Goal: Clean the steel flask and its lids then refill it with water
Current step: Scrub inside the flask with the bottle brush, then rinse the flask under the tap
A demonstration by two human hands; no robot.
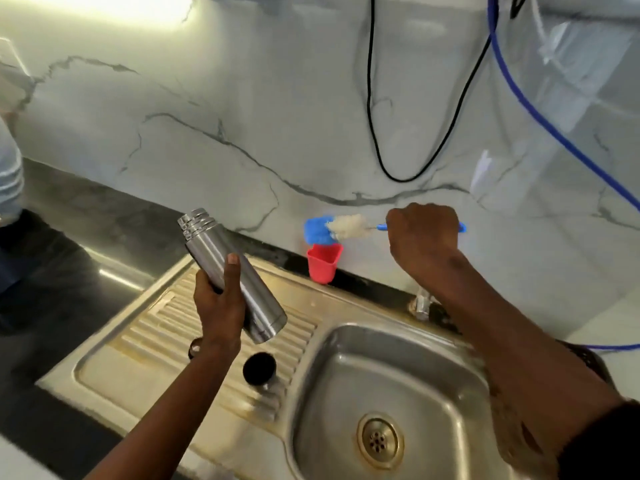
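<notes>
My left hand (pixel 219 308) grips the steel flask (pixel 256 296) around its middle, tilted, with its threaded open mouth pointing up and to the left above the draining board. My right hand (pixel 423 237) is closed on the blue handle of a bottle brush (pixel 348 226), held level, its white bristles and blue tip pointing left over a red cup (pixel 323 263). A dark round lid (pixel 259 368) lies on the ribbed draining board. A second small dark lid (pixel 195 348) peeks out behind my left wrist.
The steel sink basin (pixel 349 403) with a brass drain (pixel 379 439) lies below my right arm. A tap (pixel 422 303) stands at the sink's back edge. Black cable (pixel 372 98) and blue hose (pixel 540 116) hang on the marble wall. Another person's sleeve (pixel 8 174) shows at the left edge.
</notes>
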